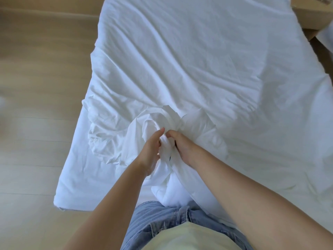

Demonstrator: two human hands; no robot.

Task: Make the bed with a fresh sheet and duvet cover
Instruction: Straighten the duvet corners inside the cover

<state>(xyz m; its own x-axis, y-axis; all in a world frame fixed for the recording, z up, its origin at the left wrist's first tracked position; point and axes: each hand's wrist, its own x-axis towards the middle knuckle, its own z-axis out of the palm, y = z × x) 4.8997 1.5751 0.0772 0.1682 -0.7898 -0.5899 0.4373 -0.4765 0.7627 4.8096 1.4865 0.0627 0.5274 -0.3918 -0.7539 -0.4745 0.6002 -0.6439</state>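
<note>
Room: pale wood floor (36, 98) lies left of the fingers. White bedding fills the rest of the view.
Nearest: jeans (162, 221) sit below both wrists, against the near edge of the bed (72, 192).
Left hand (152, 152): fingers are curled round a gathered bunch of white cloth, with the thumb tip at the top of the bunch.
Right hand (182, 147): thumb is pressed on the same bunch, just beside the left thumb tip. The other fingers are buried in the folds, so their spread cannot be told.
Duvet cover (198, 69): probably the cloth being gripped. The bunch sits between the two palms, and a twisted ruffle rises just beyond the fingertips. The rest spreads, wrinkled, over the bed.
Farthest: a cardboard box (306, 13) is well beyond the fingers, to the right.
</note>
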